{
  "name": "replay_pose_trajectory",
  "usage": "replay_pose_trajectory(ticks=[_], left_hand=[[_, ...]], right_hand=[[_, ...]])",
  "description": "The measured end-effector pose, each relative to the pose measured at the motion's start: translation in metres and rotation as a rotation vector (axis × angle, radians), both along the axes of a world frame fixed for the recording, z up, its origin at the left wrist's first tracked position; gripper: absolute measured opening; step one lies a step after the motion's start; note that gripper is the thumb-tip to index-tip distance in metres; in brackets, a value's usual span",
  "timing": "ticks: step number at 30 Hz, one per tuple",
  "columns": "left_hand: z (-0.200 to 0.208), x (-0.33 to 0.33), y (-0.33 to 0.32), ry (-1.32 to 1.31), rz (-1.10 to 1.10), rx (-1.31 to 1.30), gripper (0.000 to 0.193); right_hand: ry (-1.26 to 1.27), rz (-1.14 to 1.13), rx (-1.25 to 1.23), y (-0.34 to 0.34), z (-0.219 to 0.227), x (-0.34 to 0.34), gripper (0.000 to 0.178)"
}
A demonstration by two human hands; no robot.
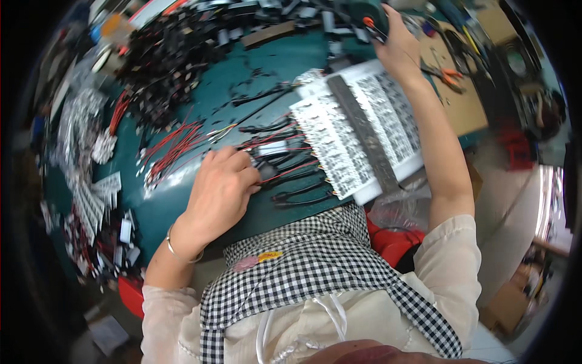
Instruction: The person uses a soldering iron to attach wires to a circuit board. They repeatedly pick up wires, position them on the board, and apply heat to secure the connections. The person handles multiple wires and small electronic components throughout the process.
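My left hand [224,185] rests low over the green table, its fingers curled together beside a small dark grey piece [267,171] among the wires. What the fingertips pinch is hidden. At the far right, my right hand [400,51] is wrapped round a dark green handheld tool with an orange-red part [368,22]; its kind is unclear. Between my arms lies a white board [321,142] with rows of small metallic parts, crossed by a dark flat bar [367,136]. Several black and red wire leads [297,161] come out of its left edge toward my left hand.
Loose red wires [173,148] lie left of my left hand. A heap of black parts [163,67] fills the far left, with clear plastic bags [85,133] beside it. Orange-handled pliers [448,76] lie on a brown board [464,112] at the right.
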State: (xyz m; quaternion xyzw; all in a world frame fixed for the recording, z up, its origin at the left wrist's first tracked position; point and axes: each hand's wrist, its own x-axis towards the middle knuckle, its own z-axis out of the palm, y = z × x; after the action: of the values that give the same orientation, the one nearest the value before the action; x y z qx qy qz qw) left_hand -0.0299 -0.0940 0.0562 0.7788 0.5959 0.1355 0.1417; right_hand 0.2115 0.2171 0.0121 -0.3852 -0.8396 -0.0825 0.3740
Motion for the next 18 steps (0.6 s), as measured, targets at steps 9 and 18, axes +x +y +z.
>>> replay_pose_trajectory(ticks=[9, 18], left_hand=[[-0.016, -0.078, -0.042, -0.159, 0.494, 0.183, 0.017], [-0.055, -0.178, -0.065, 0.231, 0.962, 0.213, 0.014]], right_hand=[[-0.180, 0.116, -0.173, 0.030, -0.022, 0.009, 0.064], [-0.034, 0.140, -0.175, -0.008, 0.006, 0.024, 0.061]])
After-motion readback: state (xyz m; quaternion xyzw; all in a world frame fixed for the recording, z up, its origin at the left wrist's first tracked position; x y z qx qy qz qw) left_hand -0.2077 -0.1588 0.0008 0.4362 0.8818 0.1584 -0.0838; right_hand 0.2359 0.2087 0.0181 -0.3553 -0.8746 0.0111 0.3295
